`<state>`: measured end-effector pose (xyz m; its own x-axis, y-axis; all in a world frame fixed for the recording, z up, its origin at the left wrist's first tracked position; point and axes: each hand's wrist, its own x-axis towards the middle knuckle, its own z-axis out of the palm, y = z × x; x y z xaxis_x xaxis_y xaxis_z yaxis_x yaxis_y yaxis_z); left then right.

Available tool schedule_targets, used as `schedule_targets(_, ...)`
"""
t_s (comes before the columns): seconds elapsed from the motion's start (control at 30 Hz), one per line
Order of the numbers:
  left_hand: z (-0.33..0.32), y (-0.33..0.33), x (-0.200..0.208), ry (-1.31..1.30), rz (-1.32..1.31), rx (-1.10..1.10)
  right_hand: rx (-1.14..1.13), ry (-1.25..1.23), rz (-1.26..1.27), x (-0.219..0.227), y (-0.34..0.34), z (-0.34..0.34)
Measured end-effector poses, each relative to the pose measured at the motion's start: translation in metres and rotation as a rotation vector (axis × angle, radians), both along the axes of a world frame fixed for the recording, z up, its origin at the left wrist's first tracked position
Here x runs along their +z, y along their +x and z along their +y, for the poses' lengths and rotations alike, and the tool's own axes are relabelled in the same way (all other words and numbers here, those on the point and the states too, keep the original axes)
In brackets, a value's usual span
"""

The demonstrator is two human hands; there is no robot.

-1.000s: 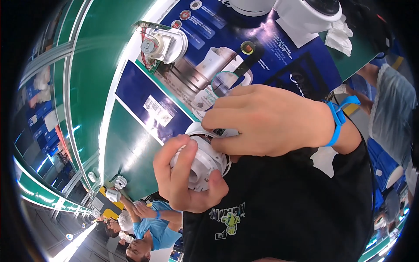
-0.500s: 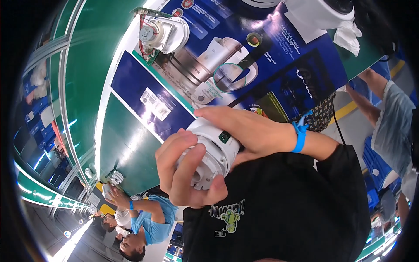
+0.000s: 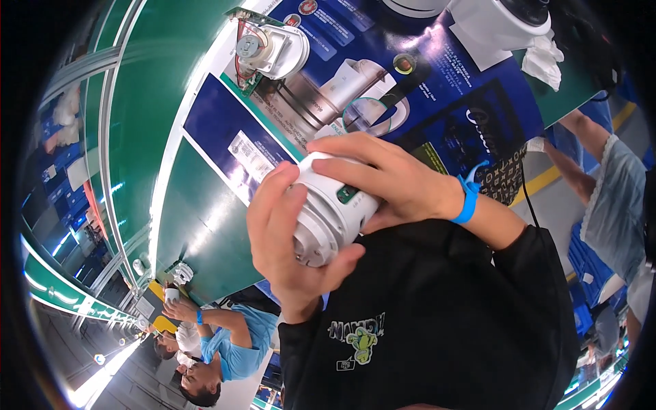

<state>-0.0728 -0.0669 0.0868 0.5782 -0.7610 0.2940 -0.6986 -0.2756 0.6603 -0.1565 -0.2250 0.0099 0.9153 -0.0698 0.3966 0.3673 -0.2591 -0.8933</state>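
A white cylindrical plastic housing (image 3: 337, 186) is held tilted between my two hands, close in front of my black shirt. My left hand (image 3: 280, 229) grips its ringed, stepped end, fingers on the far side and thumb on the near side. My right hand (image 3: 403, 179) wraps the other end from the right, a blue band round its wrist. A small rectangular opening in the housing's side shows green circuit board. Part of the stepped end is hidden by my left fingers.
Blue printed carton sheets (image 3: 437, 123) cover the green bench (image 3: 205, 205). On them sits a white part with a motor and red wires (image 3: 273, 51). White appliance parts (image 3: 495, 27) and a crumpled white piece (image 3: 543, 65) lie far right. A co-worker in blue (image 3: 236, 342) works lower left.
The housing has turned and moved slightly up between my hands. My left fingers have shifted farther along its far side, and my right fingers have shifted their hold on it.
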Motion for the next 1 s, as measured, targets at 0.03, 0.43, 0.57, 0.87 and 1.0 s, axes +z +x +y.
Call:
schedule_targets(0.03,0.002,0.002,-0.002,-0.025,0.062,0.024,0.014,0.018,0.025,0.002,0.004,-0.002)
schedule_targets(0.43,-0.017,0.021,0.005,0.194,-0.204,-0.127,-0.068,0.088,-0.031,-0.006,0.017,-0.003)
schedule_targets(0.57,-0.028,0.025,0.001,0.226,-0.109,-0.178,-0.066,0.129,-0.070,-0.012,0.015,-0.006)
schedule_targets(0.87,-0.018,0.057,0.007,0.113,0.147,-0.217,-0.084,0.175,0.126,0.019,0.026,0.006)
schedule_targets(1.0,0.005,0.044,-0.002,-0.272,0.160,0.152,-0.144,0.262,0.083,0.039,0.047,0.021)
